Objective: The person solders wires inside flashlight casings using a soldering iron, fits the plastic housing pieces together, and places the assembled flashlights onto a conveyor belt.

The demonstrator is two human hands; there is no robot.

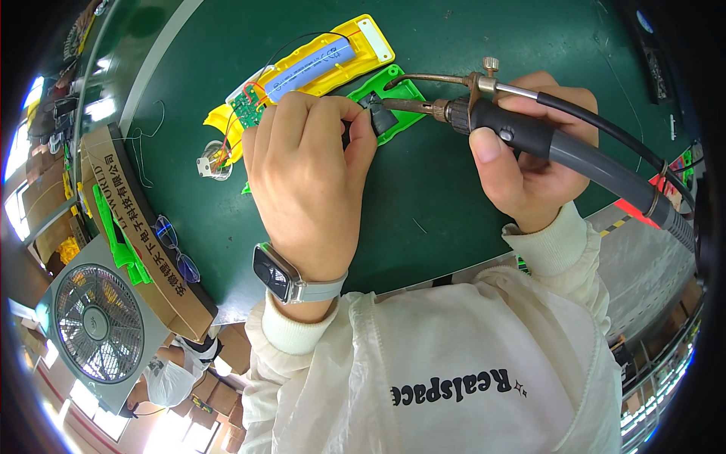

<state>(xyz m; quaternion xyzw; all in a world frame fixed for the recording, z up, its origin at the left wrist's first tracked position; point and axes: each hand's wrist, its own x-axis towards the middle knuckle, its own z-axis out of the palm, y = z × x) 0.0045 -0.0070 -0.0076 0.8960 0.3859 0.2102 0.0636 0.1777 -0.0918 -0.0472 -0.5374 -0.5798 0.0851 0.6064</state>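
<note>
So we've got a soldering iron [514, 129] in the right grip [541, 181], bare-handed, fingers wrapped round the black handle w/ the thumb along the near side. Def. grasping it. The iron's metal tip points left, over the green housing [404, 127], & gets right up to a small black part [382, 117] in there. Can't tell from this angle if they're actually touching tbh. There's also a curved metal feed tube [431, 78] clamped on above the handle, its end near the top edge of the same housing.

Our left grip [306, 159] is curled in, back of the hand facing us, thumb + index coming together right at the left edge of the black part. Can't tell if it's pinched or just steadied, b/c the fingertips are partly hidden. We've got a watch [274, 274] on that wrist btw.

Just behind, on the dark green worktop [439, 212], there's a yellow housing [367, 54] lying at an angle w/ a blue cylindrical cell [310, 69] in it. Green circuit board [246, 108] is at its lower-left end, & a clear lamp part [215, 163] sits near that.

Far left we've got a long cardboard box [151, 234] w/ green plastic pcs [117, 231] on it, glasses [167, 233] beside it, & a grey fan [94, 324] nearby.
</note>
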